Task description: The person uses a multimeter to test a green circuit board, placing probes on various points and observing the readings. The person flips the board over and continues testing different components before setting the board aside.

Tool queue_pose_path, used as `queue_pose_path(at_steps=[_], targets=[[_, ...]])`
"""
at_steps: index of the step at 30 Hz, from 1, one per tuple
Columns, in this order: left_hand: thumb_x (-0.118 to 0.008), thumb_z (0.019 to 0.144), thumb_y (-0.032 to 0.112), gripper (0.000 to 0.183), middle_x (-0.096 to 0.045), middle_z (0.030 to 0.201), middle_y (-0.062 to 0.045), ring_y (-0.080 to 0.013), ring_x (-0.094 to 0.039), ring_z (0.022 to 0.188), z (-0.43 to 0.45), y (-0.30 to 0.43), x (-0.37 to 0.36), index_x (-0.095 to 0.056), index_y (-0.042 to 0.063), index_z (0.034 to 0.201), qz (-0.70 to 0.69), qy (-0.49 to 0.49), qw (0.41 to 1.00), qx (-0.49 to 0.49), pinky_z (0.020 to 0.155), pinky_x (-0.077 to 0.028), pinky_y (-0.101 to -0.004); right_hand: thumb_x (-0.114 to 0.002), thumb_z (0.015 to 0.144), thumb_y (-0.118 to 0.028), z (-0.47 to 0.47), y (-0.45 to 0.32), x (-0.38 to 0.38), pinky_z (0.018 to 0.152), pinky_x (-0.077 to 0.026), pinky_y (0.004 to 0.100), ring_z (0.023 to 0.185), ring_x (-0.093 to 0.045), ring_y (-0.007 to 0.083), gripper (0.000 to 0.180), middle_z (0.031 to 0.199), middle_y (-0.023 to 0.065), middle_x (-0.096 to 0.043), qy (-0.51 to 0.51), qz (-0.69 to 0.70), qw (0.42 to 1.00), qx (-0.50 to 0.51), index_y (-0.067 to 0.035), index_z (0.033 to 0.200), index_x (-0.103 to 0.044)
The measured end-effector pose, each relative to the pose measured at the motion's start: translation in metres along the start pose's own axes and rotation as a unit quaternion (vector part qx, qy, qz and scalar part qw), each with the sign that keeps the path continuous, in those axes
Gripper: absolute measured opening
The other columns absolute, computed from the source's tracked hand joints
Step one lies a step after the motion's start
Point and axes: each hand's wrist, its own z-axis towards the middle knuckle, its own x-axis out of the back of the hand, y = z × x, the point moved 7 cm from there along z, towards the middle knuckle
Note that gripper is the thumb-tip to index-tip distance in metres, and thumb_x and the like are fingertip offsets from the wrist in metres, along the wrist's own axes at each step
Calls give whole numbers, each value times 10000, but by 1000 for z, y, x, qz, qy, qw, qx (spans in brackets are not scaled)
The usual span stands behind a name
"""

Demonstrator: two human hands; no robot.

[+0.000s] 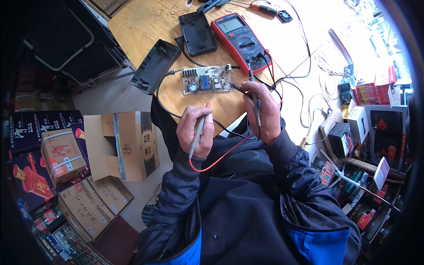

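My left hand grips a red-tipped multimeter probe, its tip pointing up towards the near edge of a circuit board but apart from it. In my right hand is the black multimeter probe, its tip raised beside the red digital multimeter. The board lies on the wooden table, with a blue-topped capacitor and black cables at both ends. Two black plastic case halves lie beyond and left of it. A power plug rests between them.
A screwdriver and a small black fan lie at the table's far side. Loose cables run along the right. An open cardboard box and stacked cartons stand on the left; boxes and devices crowd the right.
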Motion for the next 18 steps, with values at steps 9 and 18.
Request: queue_pose_path(at_steps=[9,18], targets=[[-679,997,-20,109,-661,1012,-140,-242,-682,871,-3,-5,1,-686,-10,1105,-7,9,1000,9,821,-561,-333,-671,946,166,1,-1,3,910,-593,358,1034,-757,282,395,1144,159,-735,10,6,1000,2,-25,1292,-685],[-590,1082,13,249,-705,1148,-152,-264,-703,1045,10,7,20,-697,2,1306,81,83,990,-79,974,-552,-387,-668,966,162,6,-3,9,895,-589,342,1015,-757,256,376,1110,139,-746,21,9,1000,-6,-36,1284,-695]])
